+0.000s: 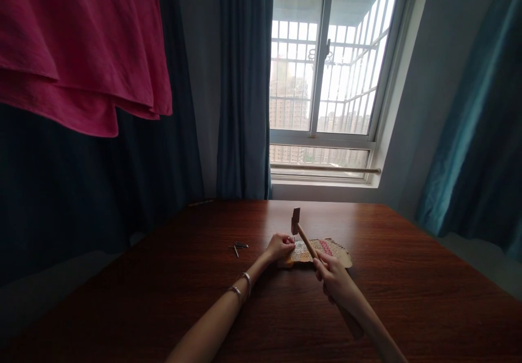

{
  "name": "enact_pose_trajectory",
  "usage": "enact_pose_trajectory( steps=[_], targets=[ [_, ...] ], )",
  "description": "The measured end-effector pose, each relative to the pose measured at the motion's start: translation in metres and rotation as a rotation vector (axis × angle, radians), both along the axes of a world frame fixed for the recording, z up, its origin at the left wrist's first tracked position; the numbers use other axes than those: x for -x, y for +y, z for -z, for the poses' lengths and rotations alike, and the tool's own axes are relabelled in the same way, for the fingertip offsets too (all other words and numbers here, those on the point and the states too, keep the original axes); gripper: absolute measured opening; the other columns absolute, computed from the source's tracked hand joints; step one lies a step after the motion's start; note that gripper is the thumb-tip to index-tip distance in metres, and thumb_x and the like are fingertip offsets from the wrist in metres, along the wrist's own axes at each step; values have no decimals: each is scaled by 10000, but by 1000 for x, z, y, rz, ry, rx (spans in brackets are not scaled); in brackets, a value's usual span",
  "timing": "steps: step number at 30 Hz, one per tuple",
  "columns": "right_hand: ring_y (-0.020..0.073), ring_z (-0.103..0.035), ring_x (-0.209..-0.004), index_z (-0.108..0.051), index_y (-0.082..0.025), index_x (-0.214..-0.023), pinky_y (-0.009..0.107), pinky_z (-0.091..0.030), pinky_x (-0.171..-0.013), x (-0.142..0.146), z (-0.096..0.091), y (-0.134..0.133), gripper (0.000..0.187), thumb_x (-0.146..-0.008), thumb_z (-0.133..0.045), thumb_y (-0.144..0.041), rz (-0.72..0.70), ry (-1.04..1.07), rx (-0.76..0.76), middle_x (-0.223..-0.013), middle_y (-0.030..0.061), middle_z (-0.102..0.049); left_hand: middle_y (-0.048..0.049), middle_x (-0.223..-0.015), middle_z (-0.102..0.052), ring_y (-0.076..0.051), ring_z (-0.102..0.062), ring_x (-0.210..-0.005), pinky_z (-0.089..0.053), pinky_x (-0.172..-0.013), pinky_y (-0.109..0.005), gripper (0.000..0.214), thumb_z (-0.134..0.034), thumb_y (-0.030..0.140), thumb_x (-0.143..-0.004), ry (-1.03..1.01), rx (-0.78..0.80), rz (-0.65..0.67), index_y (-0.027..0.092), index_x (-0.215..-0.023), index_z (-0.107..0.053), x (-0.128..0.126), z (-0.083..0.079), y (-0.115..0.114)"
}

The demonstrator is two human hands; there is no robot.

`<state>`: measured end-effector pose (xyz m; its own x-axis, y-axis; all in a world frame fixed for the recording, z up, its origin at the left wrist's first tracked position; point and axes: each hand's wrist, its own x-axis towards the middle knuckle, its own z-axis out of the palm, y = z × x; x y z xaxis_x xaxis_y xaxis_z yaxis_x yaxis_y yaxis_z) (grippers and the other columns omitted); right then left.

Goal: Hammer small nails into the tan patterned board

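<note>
My right hand (335,280) is closed round the wooden handle of a hammer (307,240). The hammer's head is raised a little above and beside the fingertips of my left hand (280,246). Those fingers pinch a thin upright nail (293,239), mostly hidden by them, at the left end of a flat patterned piece (312,251). This piece lies on the table, pale with dark spots or holes and a reddish band; its material is hard to make out. Several loose nails (238,247) lie left of my left hand.
The dark reddish-brown wooden table (171,303) stretches to the wall under a barred window (322,80). Blue curtains (244,91) hang on both sides. A pink cloth (81,47) hangs at the upper left. A thin object (201,202) lies at the table's far left edge.
</note>
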<state>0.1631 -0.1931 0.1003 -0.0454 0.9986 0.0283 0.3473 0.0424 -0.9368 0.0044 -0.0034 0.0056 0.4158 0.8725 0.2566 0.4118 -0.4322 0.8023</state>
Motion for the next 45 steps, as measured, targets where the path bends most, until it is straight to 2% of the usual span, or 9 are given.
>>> enact_pose_trajectory(
  steps=[6,12,20,23,28,35,40,45],
  targets=[
    [44,-344,-291,-489,-193,-879,162,-265,-258,0,0,1,285,-830,-400,-459,4,-9,36,-558,-79,-423,-9,-627,-613,-114,-498,-581,-346,-539,-201,254,-648,339,-647,5,12,-8,112,-740,-713,-1,2,1],
    [42,-359,-295,-488,-192,-891,154,-273,-274,0,3,3,297,-836,-376,-461,13,-33,-18,-554,-85,-418,0,-611,-598,-108,-485,-571,-334,-530,-199,242,-646,331,-649,-8,3,7,112,-733,-708,0,4,3],
    [42,-366,-317,-510,-186,-880,162,-292,-293,-1,-3,0,307,-828,-389,-463,21,-64,1,-568,-64,-440,-4,-616,-598,-114,-488,-584,-341,-536,-199,227,-645,323,-652,2,9,0,113,-718,-701,-1,2,2],
    [44,-357,-309,-515,-195,-908,156,-279,-280,0,-3,0,313,-825,-390,-469,16,-51,29,-563,-71,-430,-4,-624,-605,-114,-494,-586,-347,-543,-202,226,-644,322,-654,-1,-9,12,116,-724,-702,0,2,3],
    [51,-380,-319,-516,-191,-939,155,-287,-284,2,0,-2,314,-845,-368,-451,49,-33,-28,-569,-69,-430,-11,-627,-616,-120,-504,-598,-351,-546,-201,231,-645,329,-653,24,-7,-12,115,-718,-704,0,1,2],
    [48,-376,-309,-520,-185,-978,151,-268,-281,-1,-6,-3,300,-859,-379,-421,19,-30,2,-565,-70,-428,-11,-605,-606,-114,-492,-577,-346,-537,-203,221,-643,317,-651,-8,-27,4,107,-692,-698,0,-2,-1],
    [40,-376,-305,-521,-186,-961,138,-262,-274,0,3,-3,292,-855,-392,-426,16,-19,1,-565,-72,-433,-16,-627,-620,-116,-503,-584,-351,-536,-205,228,-648,314,-648,-11,-5,4,106,-724,-704,0,-2,-1],
    [42,-361,-303,-499,-204,-1048,139,-280,-253,6,13,-4,325,-872,-347,-430,52,42,-27,-580,-83,-413,-10,-611,-607,-117,-499,-587,-334,-533,-203,223,-646,314,-653,17,-22,-3,109,-715,-708,0,-3,-2]
  ],
)
